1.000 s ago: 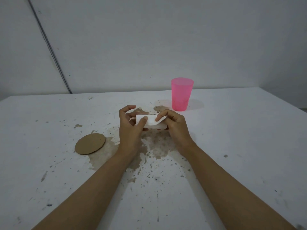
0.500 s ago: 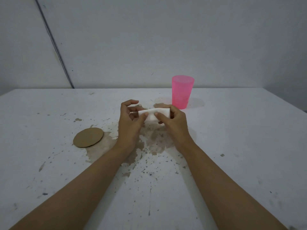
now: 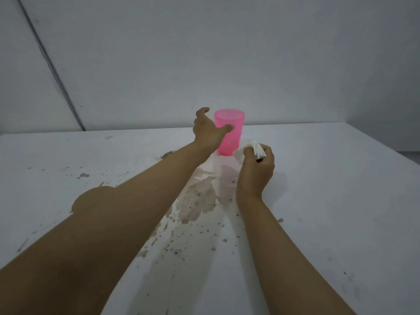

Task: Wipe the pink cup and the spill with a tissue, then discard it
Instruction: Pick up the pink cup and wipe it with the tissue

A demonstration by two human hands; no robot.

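the pink cup [image 3: 229,135] stands upright on the white desk [image 3: 341,201], toward the far edge, near the wall [image 3: 204,53]. the left hand [image 3: 208,130] is at the cup's 9 o'clock side, fingers spread and unclenched, thumb crossing the front of the cup wall; whether it touches the cup cannot be told. the right hand [image 3: 255,171] sits at the cup's 5 o'clock, just beside the base, clenched around a crumpled white tissue [image 3: 248,151] that protrudes above the fingers. the brown spill [image 3: 200,196] spreads over the desk from the cup's 6 o'clock to 7 o'clock, between the two forearms, with scattered specks running on toward the near edge. a brown cardboard disc [image 3: 91,198] lies flat at the cup's 8 o'clock, well apart from it, partly covered by the left forearm. a dark cable [image 3: 52,67] runs diagonally down the wall at 10 o'clock.
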